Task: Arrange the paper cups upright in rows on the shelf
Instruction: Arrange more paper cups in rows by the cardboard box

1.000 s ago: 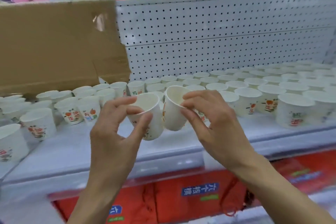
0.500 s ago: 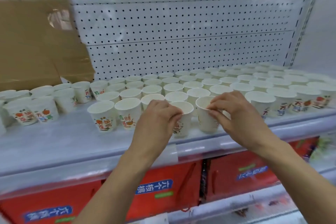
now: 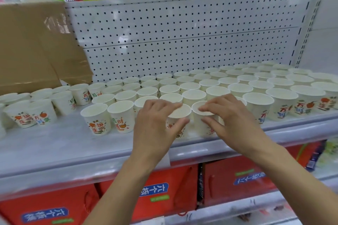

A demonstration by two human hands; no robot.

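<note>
Many white paper cups [image 3: 237, 87] with orange and green print stand upright in rows on the grey shelf [image 3: 54, 144]. Both my hands are at the front row. My left hand [image 3: 155, 128] pinches one cup [image 3: 180, 113], fingers over its rim and thumb on its side. Just right of it, my right hand [image 3: 232, 120] pinches the neighbouring cup [image 3: 203, 129] the same way. Both cups stand upright on the shelf, touching each other. Two more front-row cups [image 3: 97, 118] stand to the left.
A looser cluster of cups [image 3: 42, 113] sits at the far left, below a brown cardboard box [image 3: 33, 47]. A white pegboard [image 3: 182, 33] backs the shelf. Red cartons [image 3: 161, 192] fill the lower shelf. Bare shelf surface lies at the front left.
A second ago both cups were held tilted in the air in front of the shelf. They now stand in the front row, with my hands still on them.
</note>
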